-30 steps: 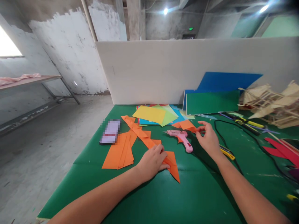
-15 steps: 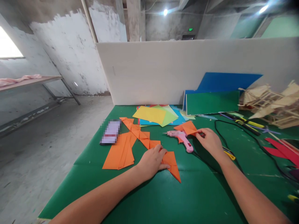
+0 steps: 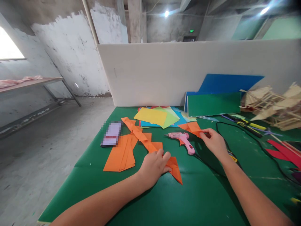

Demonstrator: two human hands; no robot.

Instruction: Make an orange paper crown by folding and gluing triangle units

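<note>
My left hand (image 3: pixel 154 166) is closed around the near part of a long orange folded paper strip (image 3: pixel 142 137), its fingers curled over the folds. The strip's pointed near end (image 3: pixel 176 171) sticks out past my thumb. Between thumb and fingertips, my right hand (image 3: pixel 213 142) pinches the corner of a separate orange folded paper piece (image 3: pixel 191 127). That piece is just beyond a pink hot glue gun (image 3: pixel 182 139), which lies on its side with the nozzle pointing left. Flat orange sheets (image 3: pixel 119 155) lie fanned out left of my left hand, partly under the strip.
A phone (image 3: pixel 111 133) lies at the table's left edge. Coloured paper sheets (image 3: pixel 150 116) are stacked at the back. The glue gun's black cord (image 3: pixel 209 164) runs right, near pliers (image 3: pixel 246 125), red strips (image 3: pixel 285 150) and a wooden model (image 3: pixel 277 103). A white board (image 3: pixel 150 72) stands behind.
My left hand has closed more around the orange strip, which has lifted and shifted a little. My right hand has drawn its orange piece slightly right, off the glue gun.
</note>
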